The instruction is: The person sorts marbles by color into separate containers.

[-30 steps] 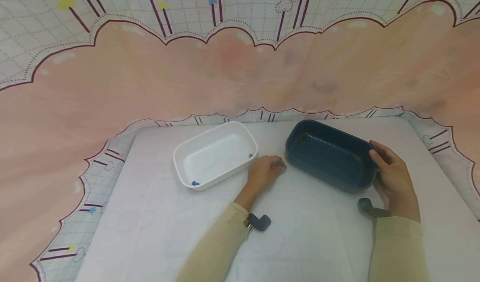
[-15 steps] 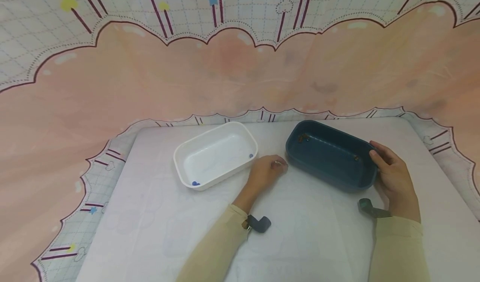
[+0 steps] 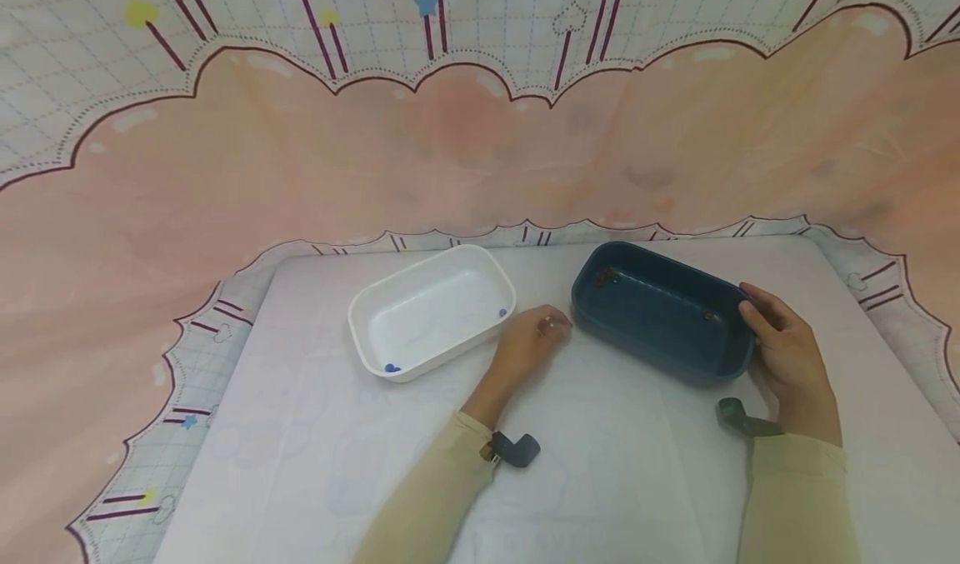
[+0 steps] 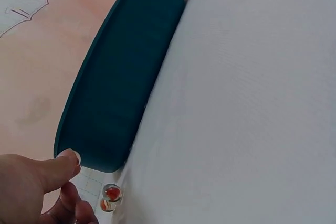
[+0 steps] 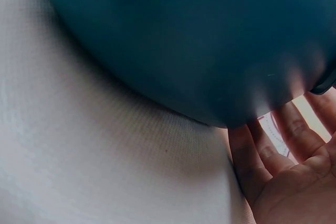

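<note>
My left hand (image 3: 527, 343) is on the white table between the two trays, thumb and fingers apart and loosely bent. In the left wrist view, two clear glass marbles (image 4: 112, 192) with orange-red insides show just beyond its fingertips; the head view hides them. My right hand (image 3: 791, 364) grips the right end of a dark blue rectangular tray (image 3: 660, 347), thumb over the rim and fingers along the outside, as the right wrist view also shows. Inside that tray lie brownish marbles (image 3: 606, 277) in the far left corner and one small marble (image 3: 708, 316) near the right end.
A white rectangular tray (image 3: 420, 369) stands left of my left hand, with blue marbles (image 3: 391, 368) in its near corner and another blue marble (image 3: 502, 313) at its right end. A printed peach curtain (image 3: 450, 164) hangs behind the table.
My left hand has lifted or drawn back slightly, up and left in the head view. The small marble in the dark tray has shifted a little left. My right hand keeps its grip.
</note>
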### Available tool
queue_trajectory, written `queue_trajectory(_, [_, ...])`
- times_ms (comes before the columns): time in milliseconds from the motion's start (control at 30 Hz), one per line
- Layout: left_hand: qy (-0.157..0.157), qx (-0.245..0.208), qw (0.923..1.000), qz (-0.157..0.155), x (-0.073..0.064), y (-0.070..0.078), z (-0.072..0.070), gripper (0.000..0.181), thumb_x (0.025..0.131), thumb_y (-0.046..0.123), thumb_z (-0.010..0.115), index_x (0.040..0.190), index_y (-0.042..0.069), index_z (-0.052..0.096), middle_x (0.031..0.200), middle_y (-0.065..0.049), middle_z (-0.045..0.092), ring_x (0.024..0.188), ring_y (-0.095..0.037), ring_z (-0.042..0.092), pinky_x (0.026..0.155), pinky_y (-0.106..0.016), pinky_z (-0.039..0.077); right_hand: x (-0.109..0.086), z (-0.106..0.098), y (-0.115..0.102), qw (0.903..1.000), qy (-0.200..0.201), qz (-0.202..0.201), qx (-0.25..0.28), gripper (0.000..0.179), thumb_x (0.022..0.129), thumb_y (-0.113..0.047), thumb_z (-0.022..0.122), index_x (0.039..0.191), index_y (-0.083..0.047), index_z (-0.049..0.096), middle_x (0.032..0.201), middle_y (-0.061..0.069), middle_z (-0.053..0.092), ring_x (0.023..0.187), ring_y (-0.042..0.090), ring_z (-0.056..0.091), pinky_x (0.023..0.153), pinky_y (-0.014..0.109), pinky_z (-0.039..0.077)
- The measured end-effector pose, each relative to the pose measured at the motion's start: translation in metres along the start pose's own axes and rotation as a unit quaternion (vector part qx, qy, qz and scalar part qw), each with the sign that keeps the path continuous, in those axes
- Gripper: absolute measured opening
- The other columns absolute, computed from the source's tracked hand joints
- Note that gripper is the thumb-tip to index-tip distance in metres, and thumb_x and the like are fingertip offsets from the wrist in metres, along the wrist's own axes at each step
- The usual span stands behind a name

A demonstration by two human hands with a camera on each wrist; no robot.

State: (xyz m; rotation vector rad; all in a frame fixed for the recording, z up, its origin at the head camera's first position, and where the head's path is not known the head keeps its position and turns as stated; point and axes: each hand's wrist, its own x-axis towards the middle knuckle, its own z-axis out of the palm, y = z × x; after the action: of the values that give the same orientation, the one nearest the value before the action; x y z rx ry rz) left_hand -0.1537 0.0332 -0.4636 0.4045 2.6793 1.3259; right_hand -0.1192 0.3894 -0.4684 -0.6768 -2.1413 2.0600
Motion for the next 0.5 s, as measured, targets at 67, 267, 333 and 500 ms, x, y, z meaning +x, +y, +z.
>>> queue_trajectory(67, [0.004, 0.000, 1.0000, 0.003, 0.0003, 0.0003, -0.0005, 0.016, 0.102, 0.029, 0.062, 0.113, 0.022, 0.072, 0.108, 0.003, 0.073, 0.092, -0.012, 0.064, 0.081, -0.028, 0.053, 0.0000, -0.0002, 0.0004, 1.0000, 0.002, -0.001, 0.000, 0.058, 0.096, -0.036, 0.071, 0.150, -0.027, 0.052, 0.144, -0.012, 0.051, 0.144, 0.008, 0.035, 0.129, 0.027, 0.015])
queue_trajectory(267, [0.012, 0.001, 0.9999, 0.008, 0.0022, 0.0001, -0.0009, 0.018, 0.103, 0.032, 0.061, 0.115, 0.022, 0.071, 0.097, 0.003, 0.071, 0.082, -0.010, 0.060, 0.070, -0.023, 0.049, -0.0007, -0.0007, 0.0008, 1.0000, -0.003, 0.000, 0.005, 0.060, 0.095, -0.037, 0.072, 0.151, -0.026, 0.052, 0.149, -0.010, 0.048, 0.148, 0.009, 0.032, 0.129, 0.028, 0.013])
queue_trajectory(333, [0.013, 0.000, 0.9999, 0.011, 0.0024, 0.0006, -0.0015, 0.019, 0.103, 0.032, 0.060, 0.116, 0.022, 0.070, 0.095, 0.003, 0.071, 0.080, -0.010, 0.059, 0.069, -0.023, 0.048, -0.0007, -0.0008, 0.0008, 1.0000, -0.004, 0.002, 0.005, 0.061, 0.095, -0.037, 0.072, 0.151, -0.027, 0.051, 0.153, -0.010, 0.047, 0.149, 0.009, 0.030, 0.129, 0.030, 0.011])
queue_trajectory(500, [0.015, -0.002, 0.9996, 0.023, 0.0031, 0.0028, -0.0031, 0.021, 0.104, 0.034, 0.059, 0.118, 0.022, 0.069, 0.091, 0.002, 0.070, 0.078, -0.010, 0.059, 0.067, -0.022, 0.048, -0.0006, -0.0009, 0.0011, 1.0000, -0.006, -0.001, 0.006, 0.061, 0.095, -0.037, 0.071, 0.152, -0.025, 0.050, 0.155, -0.009, 0.045, 0.150, 0.009, 0.029, 0.129, 0.029, 0.010])
